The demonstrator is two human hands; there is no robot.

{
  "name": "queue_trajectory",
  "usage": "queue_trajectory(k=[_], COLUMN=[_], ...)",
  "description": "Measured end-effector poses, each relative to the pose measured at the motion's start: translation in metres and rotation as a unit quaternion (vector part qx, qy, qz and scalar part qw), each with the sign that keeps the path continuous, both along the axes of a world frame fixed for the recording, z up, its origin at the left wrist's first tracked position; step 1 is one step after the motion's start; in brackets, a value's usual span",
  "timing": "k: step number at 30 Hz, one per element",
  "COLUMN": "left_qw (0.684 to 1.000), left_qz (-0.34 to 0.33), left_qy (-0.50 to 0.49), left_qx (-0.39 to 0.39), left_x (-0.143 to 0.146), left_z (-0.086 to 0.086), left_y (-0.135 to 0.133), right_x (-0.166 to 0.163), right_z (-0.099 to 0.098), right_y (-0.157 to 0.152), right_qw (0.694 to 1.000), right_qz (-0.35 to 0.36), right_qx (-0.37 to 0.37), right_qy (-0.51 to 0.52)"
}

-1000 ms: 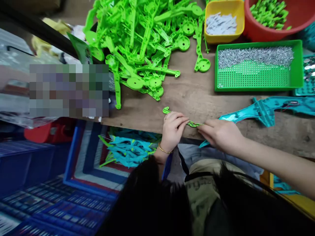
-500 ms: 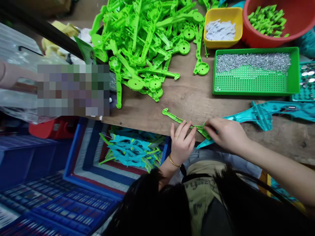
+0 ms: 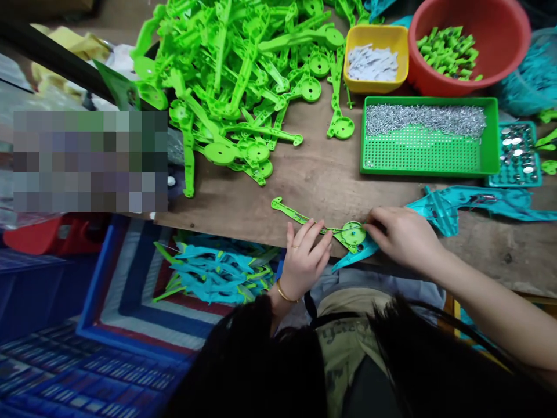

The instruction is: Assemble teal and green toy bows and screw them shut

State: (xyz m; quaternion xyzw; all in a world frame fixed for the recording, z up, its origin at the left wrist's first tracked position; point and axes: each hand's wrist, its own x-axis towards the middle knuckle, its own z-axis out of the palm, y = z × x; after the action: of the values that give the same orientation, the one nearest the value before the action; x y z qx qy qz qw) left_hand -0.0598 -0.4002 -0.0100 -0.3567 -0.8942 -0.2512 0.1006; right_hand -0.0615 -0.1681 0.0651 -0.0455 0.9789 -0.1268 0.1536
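A long light-green plastic arm [image 3: 292, 214] with a round disc end lies at the table's front edge. My left hand [image 3: 304, 249] holds it down, fingertips pressed around its middle. A thin dark wire [image 3: 341, 229] runs from my left fingertips across the disc. At the disc's right side, my right hand [image 3: 402, 235] has thumb and forefinger pinched together, apparently on the wire's end. Under that hand lies a long turquoise plastic part [image 3: 455, 210], its pointed tip [image 3: 348, 259] showing beneath the green arm.
A heap of green plastic arms [image 3: 235, 75] covers the back left. Behind my right hand stand a green tray of small metal pins [image 3: 429, 157], a yellow tub [image 3: 376, 86] and a red bowl [image 3: 465, 78]. Below the table's edge sits a blue crate [image 3: 93, 296] holding turquoise and green parts.
The whole view has shifted a little. My right fingers have drawn back to the right from the green disc, which now shows uncovered with the wire across it. My left hand keeps its hold.
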Motion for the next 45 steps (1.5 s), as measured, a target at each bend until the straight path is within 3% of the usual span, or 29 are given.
queue_trajectory(k=[6, 9, 12, 17, 20, 26, 35, 41, 45], left_qw=[1.0, 0.998, 0.998, 0.997, 0.997, 0.996, 0.996, 0.996, 0.995], left_qz=[0.017, 0.039, 0.003, -0.024, -0.031, -0.041, -0.048, -0.055, -0.061], left_qy=[-0.005, -0.023, -0.052, -0.071, -0.072, -0.076, -0.066, -0.06, -0.051], left_qx=[0.024, 0.042, 0.02, -0.028, -0.028, -0.025, -0.047, -0.045, -0.052], left_x=[-0.007, -0.007, -0.002, 0.002, 0.0, -0.003, -0.005, -0.005, -0.006], left_z=[0.011, 0.028, 0.042, 0.039, 0.034, 0.033, 0.035, 0.036, 0.035], left_y=[0.007, 0.028, 0.057, 0.085, 0.084, 0.08, 0.081, 0.082, 0.082], right_x=[0.009, 0.01, 0.009, 0.006, 0.005, 0.002, -0.002, 0.004, 0.006], right_z=[-0.011, -0.016, -0.017, -0.01, -0.005, -0.002, -0.003, -0.008, -0.01], right_y=[0.018, 0.016, 0.016, 0.033, 0.043, 0.043, 0.039, 0.045, 0.041], right_qw=[1.0, 0.999, 0.999, 0.997, 0.995, 0.999, 1.0, 0.999, 0.999], right_qz=[-0.006, 0.005, 0.014, 0.035, 0.025, -0.011, 0.002, -0.026, -0.013], right_qx=[0.001, 0.002, 0.005, -0.066, -0.096, -0.032, 0.027, -0.041, 0.019], right_qy=[0.028, 0.047, 0.05, 0.002, -0.019, -0.012, 0.0, 0.013, 0.043])
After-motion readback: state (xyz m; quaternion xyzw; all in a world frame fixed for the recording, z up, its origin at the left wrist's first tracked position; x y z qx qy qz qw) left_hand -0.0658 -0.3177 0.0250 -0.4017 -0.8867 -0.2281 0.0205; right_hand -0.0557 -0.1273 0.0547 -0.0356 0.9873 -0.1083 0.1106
